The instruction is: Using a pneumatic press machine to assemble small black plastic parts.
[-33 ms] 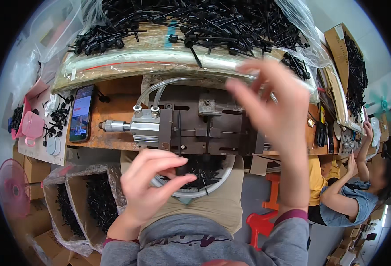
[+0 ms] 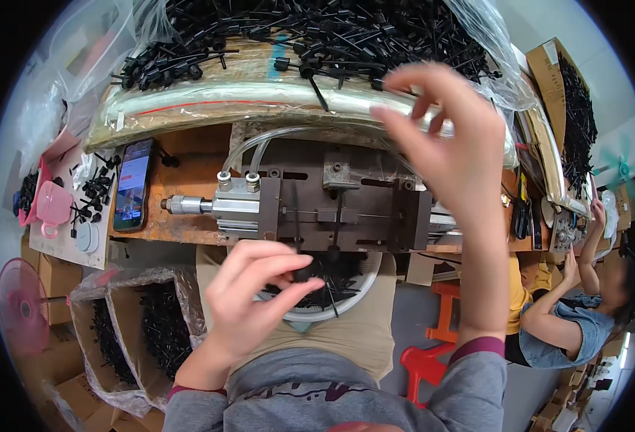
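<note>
Thumb and fingers of my left hand [image 2: 249,288] close round the thick end of a black plastic part, whose thin stem [image 2: 296,216] points away from me in front of the fixture. My right hand [image 2: 447,129] is raised over the right side of the bench, fingers apart and nothing visible in them, just short of the heap of black stemmed parts [image 2: 375,36]. Between my hands sits the dark metal fixture [image 2: 307,232] with a silver air cylinder [image 2: 237,214] at its left. A second black stemmed part [image 2: 338,223] stands upright at the middle of the fixture.
On my lap rests a white round basin [image 2: 361,291] of black parts. A phone [image 2: 132,186] lies left of the cylinder, clear air hoses [image 2: 260,144] arch behind it. Lower left are boxes of parts [image 2: 165,327]; a red stool [image 2: 425,363] and another person [image 2: 569,320] are at right.
My right hand has moved slightly farther away, toward the heap. My left hand, with the black part, has shifted a little to the right.
</note>
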The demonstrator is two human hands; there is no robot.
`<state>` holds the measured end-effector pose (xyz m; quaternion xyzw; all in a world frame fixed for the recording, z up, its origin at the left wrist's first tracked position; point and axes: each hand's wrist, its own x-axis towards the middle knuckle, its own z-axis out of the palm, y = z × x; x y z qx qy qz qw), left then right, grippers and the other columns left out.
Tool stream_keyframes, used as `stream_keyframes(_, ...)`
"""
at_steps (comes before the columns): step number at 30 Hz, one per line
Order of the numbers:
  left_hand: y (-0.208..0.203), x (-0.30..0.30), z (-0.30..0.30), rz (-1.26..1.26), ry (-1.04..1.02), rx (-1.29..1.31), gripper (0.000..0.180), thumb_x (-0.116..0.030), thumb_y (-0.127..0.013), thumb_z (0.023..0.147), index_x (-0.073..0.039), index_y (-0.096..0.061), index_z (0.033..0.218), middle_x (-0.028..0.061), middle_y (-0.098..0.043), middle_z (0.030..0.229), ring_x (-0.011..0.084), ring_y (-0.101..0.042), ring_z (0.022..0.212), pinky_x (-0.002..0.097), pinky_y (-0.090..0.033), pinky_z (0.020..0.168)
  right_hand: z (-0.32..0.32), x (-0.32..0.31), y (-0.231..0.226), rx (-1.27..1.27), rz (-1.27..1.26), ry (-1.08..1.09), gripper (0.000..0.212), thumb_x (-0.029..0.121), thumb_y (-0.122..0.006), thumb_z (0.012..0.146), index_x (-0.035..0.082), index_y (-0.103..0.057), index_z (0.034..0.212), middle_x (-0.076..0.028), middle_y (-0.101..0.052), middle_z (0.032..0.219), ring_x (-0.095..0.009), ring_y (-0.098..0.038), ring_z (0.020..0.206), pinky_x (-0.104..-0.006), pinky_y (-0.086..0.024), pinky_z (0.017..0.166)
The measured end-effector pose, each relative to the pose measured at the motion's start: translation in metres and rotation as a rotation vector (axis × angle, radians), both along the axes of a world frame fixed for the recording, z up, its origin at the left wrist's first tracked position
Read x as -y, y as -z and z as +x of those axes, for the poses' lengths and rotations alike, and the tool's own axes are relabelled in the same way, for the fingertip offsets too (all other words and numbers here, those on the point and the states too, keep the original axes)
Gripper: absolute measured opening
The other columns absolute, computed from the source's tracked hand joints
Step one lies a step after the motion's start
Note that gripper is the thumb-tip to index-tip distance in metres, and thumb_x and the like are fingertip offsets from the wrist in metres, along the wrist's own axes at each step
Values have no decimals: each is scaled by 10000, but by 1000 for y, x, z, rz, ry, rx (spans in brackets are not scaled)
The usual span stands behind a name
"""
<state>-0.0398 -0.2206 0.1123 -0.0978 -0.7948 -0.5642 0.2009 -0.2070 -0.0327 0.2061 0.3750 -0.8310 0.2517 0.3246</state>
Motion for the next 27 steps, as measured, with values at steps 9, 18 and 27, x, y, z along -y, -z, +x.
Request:
stream_keyframes(9, 28, -32, -28, -492, 29, -188, 283, -20, -789, 658, -3, -674, 916, 150, -648, 1252, 234, -670, 831, 320, -554, 704, -110, 54, -27, 88, 654, 243, 442, 175, -765, 681, 30, -666, 1086, -154, -671, 1089, -310, -624, 1064, -412, -521, 903)
stream_keyframes(18, 29, -35, -35, -606, 9, -223, 265, -74, -787, 661, -37, -676, 899, 130, -654, 1265, 226, -675, 791, 325, -528, 698, -122, 52, -42, 213, 763, 340, 425, 236, -776, 666, 21, -691, 1023, -198, -667, 1092, -347, -625, 1081, -430, -530, 895)
stream_keyframes(27, 28, -35, -33, -632, 12, -170, 260, -109, -811, 672, -67, -686, 896, 110, -659, 1264, 199, -639, 591, 286, -508, 586, -129, 8, -79, 609, 312, 225, 399, 245, -809, 713, -62, -646, 907, -125, -653, 767, -218, -635, 697, -332, -504, 634)
